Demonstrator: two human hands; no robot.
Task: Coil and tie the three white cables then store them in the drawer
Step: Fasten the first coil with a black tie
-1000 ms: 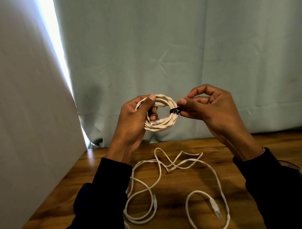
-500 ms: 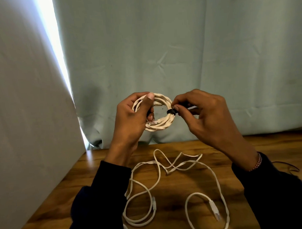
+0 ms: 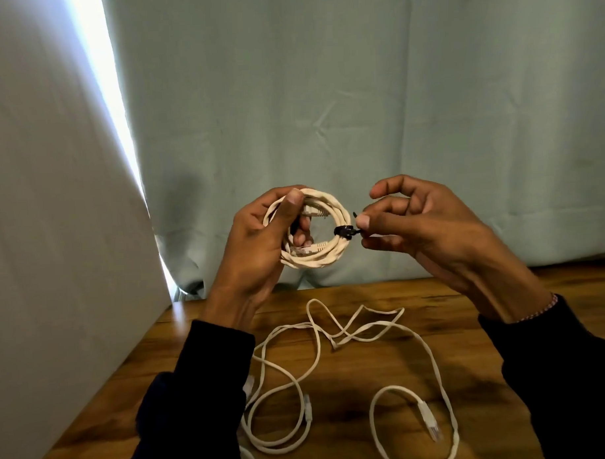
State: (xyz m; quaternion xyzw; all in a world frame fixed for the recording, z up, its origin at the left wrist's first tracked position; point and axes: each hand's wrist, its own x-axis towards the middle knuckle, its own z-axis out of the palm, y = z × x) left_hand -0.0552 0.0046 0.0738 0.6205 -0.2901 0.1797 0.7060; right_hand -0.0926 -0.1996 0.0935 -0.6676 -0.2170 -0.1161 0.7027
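So there's one coiled cable (image 3: 315, 229) held up in the air at the centre of the frame, well above the wooden surface (image 3: 385, 370). It's wound into a round ring that faces the camera, so you look straight through the hole. Two plug ends are tucked into the ring, one near the top and one near the bottom, both pointing roughly to the right.

The left hand (image 3: 260, 244) is wrapped around the left side of the ring, thumb over the front and fingers curled through the middle. The right hand (image 3: 428, 231) is just right of the ring, thumb and a finger pinching the tail of one black tie (image 3: 344, 231) that's looped around the ring's right side. The tail sticks out sideways to the right. Its other fingers are loosely spread.

Down in the lower middle of the frame, loose white cable (image 3: 333, 365) is sprawled over the surface in loops, running mostly left to right. I count three plug ends on it for sure, two at lower left and one at lower right pointing toward the bottom edge. Can't tell from the tangle exactly where one cable stops and the other starts.

Both sleeves are dark. Behind everything hangs one pale green curtain (image 3: 358, 107), with a white panel (image 3: 53, 203) on the left.
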